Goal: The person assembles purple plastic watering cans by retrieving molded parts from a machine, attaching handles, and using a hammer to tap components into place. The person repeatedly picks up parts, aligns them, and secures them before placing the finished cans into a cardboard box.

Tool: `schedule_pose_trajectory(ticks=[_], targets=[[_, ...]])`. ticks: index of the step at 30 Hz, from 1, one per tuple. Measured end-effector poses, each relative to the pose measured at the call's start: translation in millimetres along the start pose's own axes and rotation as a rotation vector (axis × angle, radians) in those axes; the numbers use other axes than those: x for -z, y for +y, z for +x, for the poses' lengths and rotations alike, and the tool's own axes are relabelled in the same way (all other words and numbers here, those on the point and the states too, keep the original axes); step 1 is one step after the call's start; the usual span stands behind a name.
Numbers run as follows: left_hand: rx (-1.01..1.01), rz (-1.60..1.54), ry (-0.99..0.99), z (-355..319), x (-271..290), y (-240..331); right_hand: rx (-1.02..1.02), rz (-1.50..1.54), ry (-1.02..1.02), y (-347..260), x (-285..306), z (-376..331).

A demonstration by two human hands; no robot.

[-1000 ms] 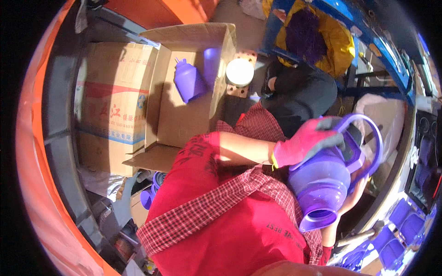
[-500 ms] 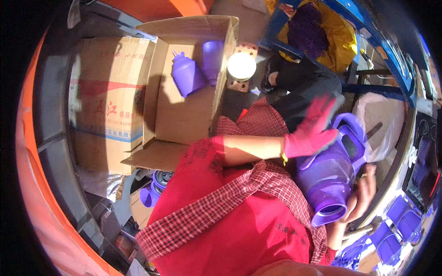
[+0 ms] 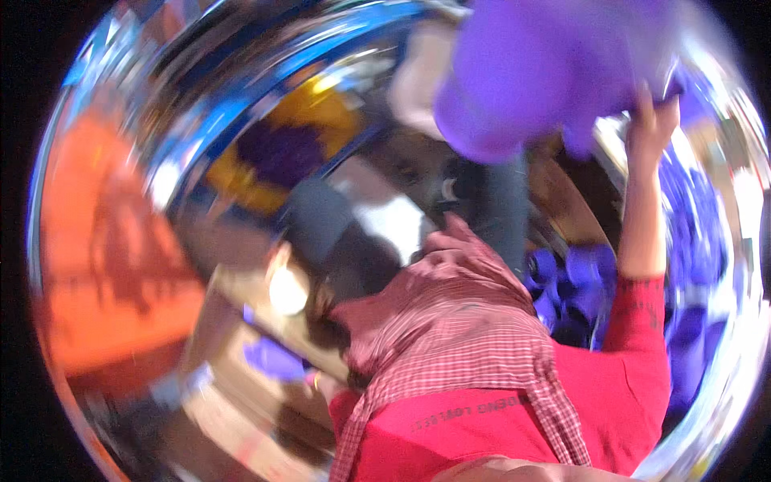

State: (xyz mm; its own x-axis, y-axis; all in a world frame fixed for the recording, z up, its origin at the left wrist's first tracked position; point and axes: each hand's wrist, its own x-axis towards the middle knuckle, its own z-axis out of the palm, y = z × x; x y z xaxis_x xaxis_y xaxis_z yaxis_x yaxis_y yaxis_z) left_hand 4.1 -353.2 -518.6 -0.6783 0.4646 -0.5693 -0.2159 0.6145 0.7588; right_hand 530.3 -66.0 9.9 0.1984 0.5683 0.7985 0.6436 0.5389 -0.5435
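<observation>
My right hand is raised at the upper right, its fingers closed at the lower edge of a large purple plastic jug. The jug is close to the camera and badly smeared; the top edge of the view cuts it off. Low on the left, my left forearm reaches toward an open cardboard box. A yellow band shows at that wrist, but the left hand is small and blurred, so its fingers cannot be made out. Just beside it in the box lies a purple plastic part.
A round white, bright thing stands by the box. A yellow bag with purple material sits within a blue frame. Several purple parts are piled at the right. An orange sheet hangs at the left.
The view has swung right and is blurred. My right hand has lifted the jug from beside my lap to the upper right. My gloved left hand has left the jug and moved toward the box.
</observation>
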Motion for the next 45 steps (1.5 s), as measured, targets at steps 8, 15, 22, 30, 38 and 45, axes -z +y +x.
schedule_pose_trajectory(ticks=[8, 15, 22, 30, 38, 45], targets=[[-0.028, 0.056, -0.225, 6.4, -57.3, 84.4, -0.062, 0.058, 0.531, 99.3, 135.6, 148.0], [-0.019, -0.039, -0.284, -34.5, -90.6, 149.1, -0.111, -0.496, 0.695, 296.0, 152.8, 141.4], [-0.064, -0.263, -0.472, -91.6, -95.9, 223.2, -0.265, -0.797, 0.461, 213.4, 74.5, 128.8], [-0.375, -0.408, -1.080, -159.1, -118.0, 387.2, 0.380, 0.434, -1.013, 15.2, -53.5, -46.1], [-1.925, 0.240, 0.236, -205.7, -188.6, 676.7, 0.423, 0.028, -0.577, 15.3, -35.3, -32.6], [-2.719, 0.692, 0.535, -226.8, -236.3, 764.1, 0.314, -0.205, -0.192, 64.0, -79.8, -6.8]])
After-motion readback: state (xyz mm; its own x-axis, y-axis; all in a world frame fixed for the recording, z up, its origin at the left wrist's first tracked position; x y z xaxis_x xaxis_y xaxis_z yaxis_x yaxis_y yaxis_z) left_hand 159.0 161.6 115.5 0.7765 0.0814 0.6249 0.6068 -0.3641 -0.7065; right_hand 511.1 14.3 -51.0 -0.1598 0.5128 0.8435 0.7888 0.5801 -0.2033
